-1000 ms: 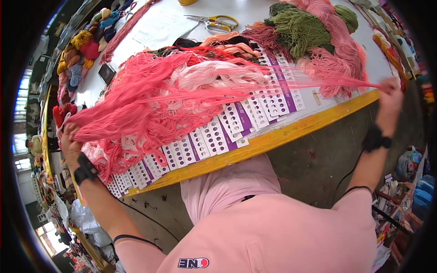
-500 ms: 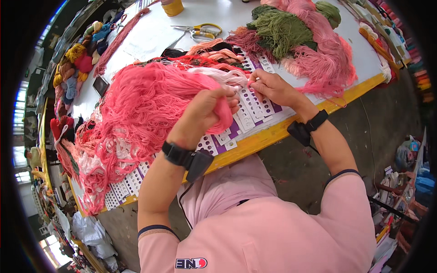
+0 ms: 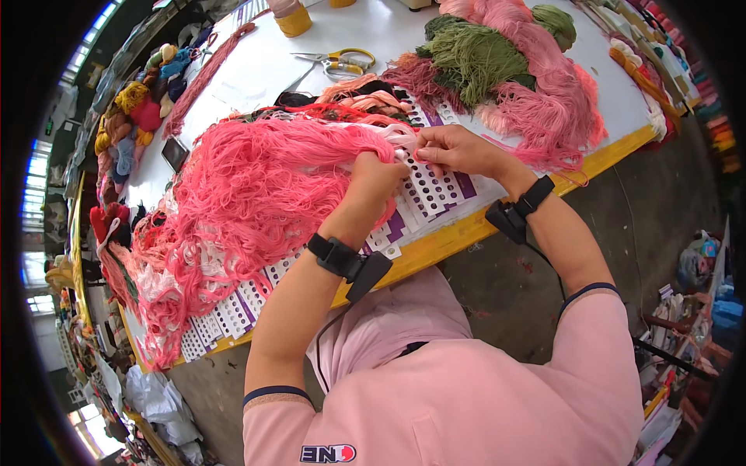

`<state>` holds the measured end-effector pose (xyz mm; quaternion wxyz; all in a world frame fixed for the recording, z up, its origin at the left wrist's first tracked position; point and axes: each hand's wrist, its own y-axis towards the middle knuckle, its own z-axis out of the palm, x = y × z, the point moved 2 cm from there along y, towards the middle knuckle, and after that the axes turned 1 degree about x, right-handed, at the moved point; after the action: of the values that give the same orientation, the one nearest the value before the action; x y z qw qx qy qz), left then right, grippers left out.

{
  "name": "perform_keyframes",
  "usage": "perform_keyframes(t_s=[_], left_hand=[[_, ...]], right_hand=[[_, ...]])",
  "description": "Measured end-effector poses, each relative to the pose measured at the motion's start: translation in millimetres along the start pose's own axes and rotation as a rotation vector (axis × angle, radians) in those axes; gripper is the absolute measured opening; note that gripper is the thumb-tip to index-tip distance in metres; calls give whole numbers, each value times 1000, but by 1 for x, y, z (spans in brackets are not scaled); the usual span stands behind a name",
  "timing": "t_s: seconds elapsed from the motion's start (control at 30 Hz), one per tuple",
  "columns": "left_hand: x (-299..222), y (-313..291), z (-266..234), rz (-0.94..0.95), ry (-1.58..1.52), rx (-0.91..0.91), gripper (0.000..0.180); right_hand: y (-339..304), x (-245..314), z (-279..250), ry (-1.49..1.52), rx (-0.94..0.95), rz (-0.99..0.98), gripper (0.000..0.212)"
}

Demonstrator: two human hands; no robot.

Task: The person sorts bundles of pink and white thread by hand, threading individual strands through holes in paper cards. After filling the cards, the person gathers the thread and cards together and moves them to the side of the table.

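Currently a large, loose skein of coral-pink yarn (image 3: pixel 272 167) lies heaped on the white-topped, yellow-edged desk (image 3: pixel 598 165), from mid-desk toward the near left corner. Left hand (image 3: pixel 374 182) at the skein's right end: fingers curled in on the strands, fingertips partly hidden. Right hand (image 3: pixel 460 151) just beside it, thumb and forefinger pressed together, pinching a bit of the same yarn. Under the skein and both hands, overlapping white-and-purple cards with punched holes (image 3: pixel 431 189), set along the near edge. Just beyond the skein, red yarn strands (image 3: pixel 353 109). Farther, toward the far edge, yellow-handled scissors with metal blades (image 3: pixel 342 62), lying flat. Right of these, a dark green yarn bundle (image 3: pixel 478 62) touching a thick dusty-pink yarn hank (image 3: pixel 536 109) that reaches toward the near edge. Left of the skein, a flat black rectangular object (image 3: pixel 176 154), near the left edge.
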<state>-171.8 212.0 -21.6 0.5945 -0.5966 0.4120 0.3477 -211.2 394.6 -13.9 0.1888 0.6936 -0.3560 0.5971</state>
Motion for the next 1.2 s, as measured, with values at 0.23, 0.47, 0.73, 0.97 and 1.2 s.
perform_keyframes(t_s=[0.23, 0.47, 0.73, 0.97, 1.2], left_hand=[[-6, -2, -7, -75, -125, 217, 5], [9, 6, -3, 69, 73, 66, 5], [-2, -4, -27, 201, 417, 79, 16], [6, -12, -29, 49, 34, 142, 11], [0, -20, -28, 6, -267, 168, 11]], right_hand=[[9, 11, 7, -430, 61, -121, 13], [5, 13, 3, -294, 30, -31, 4], [5, 8, 1, -312, 8, -1, 4], [1, 11, 3, -340, -57, -11, 8], [-1, 12, 6, -519, -45, -73, 15]])
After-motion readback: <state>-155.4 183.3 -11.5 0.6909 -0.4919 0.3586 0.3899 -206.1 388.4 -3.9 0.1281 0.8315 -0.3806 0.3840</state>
